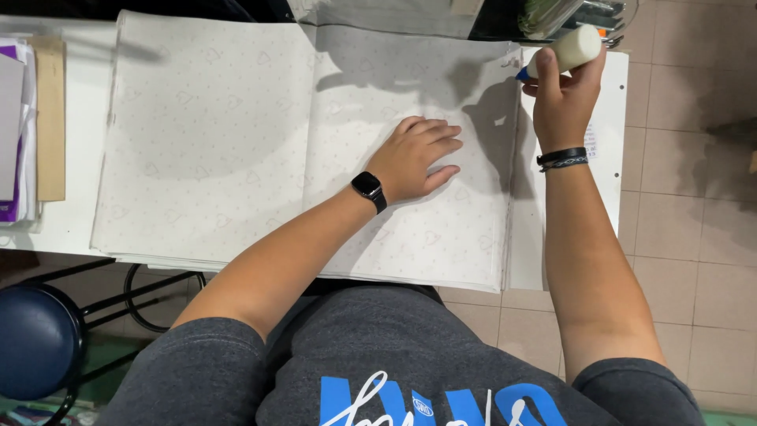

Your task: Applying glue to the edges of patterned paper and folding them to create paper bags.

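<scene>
Right hand [564, 101] clenched around white glue bottle [569, 50], blue tip pointing left and touching far right corner of folded paper sheet [426, 229]. Black bands on that wrist. Left hand [414, 158] flat, palm down, fingers spread, pressing middle of same sheet; grasping nothing. Black smartwatch [368, 189] on left wrist. Sheet pale with faint small heart pattern, topmost of stack on white table [79, 158]; second flat stack [205, 142] of same paper just beside on left, edges touching. White strip of card [607, 150] under right edge of sheet. Tan card strip [50, 118] and purple-edged papers [12, 126] at table's far left. Dark blue round stool [35, 339] below table, lower left. Tiled floor [694, 205] on right.
</scene>
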